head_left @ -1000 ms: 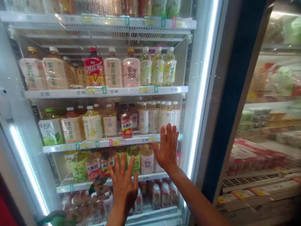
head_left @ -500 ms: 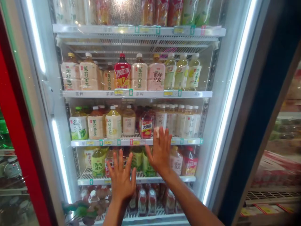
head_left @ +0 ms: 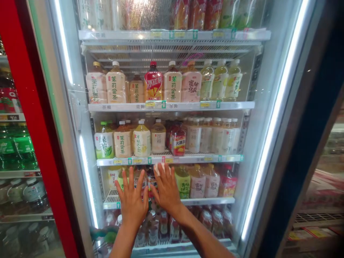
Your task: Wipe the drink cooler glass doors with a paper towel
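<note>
Both my hands lie flat against the glass door [head_left: 252, 136] of a lit drinks fridge. My left hand [head_left: 131, 200] is open with its fingers spread, low on the glass. My right hand [head_left: 166, 190] is open beside it, fingers together and pointing up, almost touching the left. Neither hand holds anything. Behind the glass, wire shelves [head_left: 169, 106] carry rows of bottled tea drinks, among them a red-labelled bottle [head_left: 153, 84] on the upper shelf and another red-labelled bottle [head_left: 178, 142] on the middle shelf.
A red frame [head_left: 34, 118] at the left borders another fridge holding green bottles [head_left: 16, 147]. At the right, a dark door post [head_left: 309, 143] separates this fridge from a further chilled cabinet. White light strips run down both sides of the door.
The glass door has slid to the right across my view under my flat hands. My right hand has dropped lower and come close to my left.
</note>
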The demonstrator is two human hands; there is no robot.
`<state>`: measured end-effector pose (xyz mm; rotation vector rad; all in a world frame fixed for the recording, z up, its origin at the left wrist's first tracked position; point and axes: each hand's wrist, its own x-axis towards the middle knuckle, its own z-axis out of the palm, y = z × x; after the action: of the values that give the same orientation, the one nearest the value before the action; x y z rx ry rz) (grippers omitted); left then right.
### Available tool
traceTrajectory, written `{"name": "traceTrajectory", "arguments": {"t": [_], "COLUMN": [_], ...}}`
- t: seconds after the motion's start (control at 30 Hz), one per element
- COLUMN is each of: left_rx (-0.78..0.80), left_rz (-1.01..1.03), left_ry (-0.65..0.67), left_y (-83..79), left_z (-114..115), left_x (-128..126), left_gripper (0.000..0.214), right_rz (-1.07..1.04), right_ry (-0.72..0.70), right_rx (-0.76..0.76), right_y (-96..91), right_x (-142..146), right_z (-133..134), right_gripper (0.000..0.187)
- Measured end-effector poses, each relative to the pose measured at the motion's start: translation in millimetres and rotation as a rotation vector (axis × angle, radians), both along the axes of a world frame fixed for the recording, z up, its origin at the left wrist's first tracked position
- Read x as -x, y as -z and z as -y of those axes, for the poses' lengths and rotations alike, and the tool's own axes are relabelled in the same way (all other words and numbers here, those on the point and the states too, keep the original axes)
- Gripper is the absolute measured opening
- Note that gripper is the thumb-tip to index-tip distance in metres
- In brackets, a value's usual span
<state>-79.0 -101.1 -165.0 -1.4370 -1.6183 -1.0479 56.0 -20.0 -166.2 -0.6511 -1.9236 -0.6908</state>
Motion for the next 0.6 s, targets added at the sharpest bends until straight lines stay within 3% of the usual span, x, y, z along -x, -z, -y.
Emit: {"name": "traceTrajectory", "arguments": {"t": [0.1,0.17,0.23,0.37,0.43,0.5,0.6], "left_rx": [-0.026,-0.043,-0.046,-0.003,0.016,0.019,-0.005], "left_rz": [-0.007,-0.009,0.0,0.033,0.032,0.028,0.041], "left_ry": [-0.043,-0.056,-0.059,-0.071,-0.079,-0.092,-0.117], "left_y": [-14.5,-19.7,-18.0,-0.3,6.6,6.7,-5.6], "left_z": [3.1,5.1,8.0,15.4,18.6,21.0,23.6], "left_x": [18.2,26.3,31.1,36.0,39.9,46.5,60.5], "left_gripper": [0.07,0.071,0.071,0.072,0.07,0.067,0.064], "right_rz": [-0.05,-0.074,-0.061,0.082,0.139,0.178,0.183], "right_ry": [-0.028,-0.026,-0.018,-0.068,-0.102,-0.131,-0.151], "right_rx": [-0.048,-0.052,-0.019,-0.001,-0.015,-0.027,-0.068], "right_y": [-90.0,-114.3,-94.2,13.4,40.0,22.4,-60.8], "right_x": [29.5,43.2,49.4,48.1,50.5,59.8,84.0], "right_z": [-5.3,-4.9,0.2,14.4,17.5,17.1,13.5], "right_gripper": [0.072,0.071,0.071,0.063,0.058,0.057,0.056]}}
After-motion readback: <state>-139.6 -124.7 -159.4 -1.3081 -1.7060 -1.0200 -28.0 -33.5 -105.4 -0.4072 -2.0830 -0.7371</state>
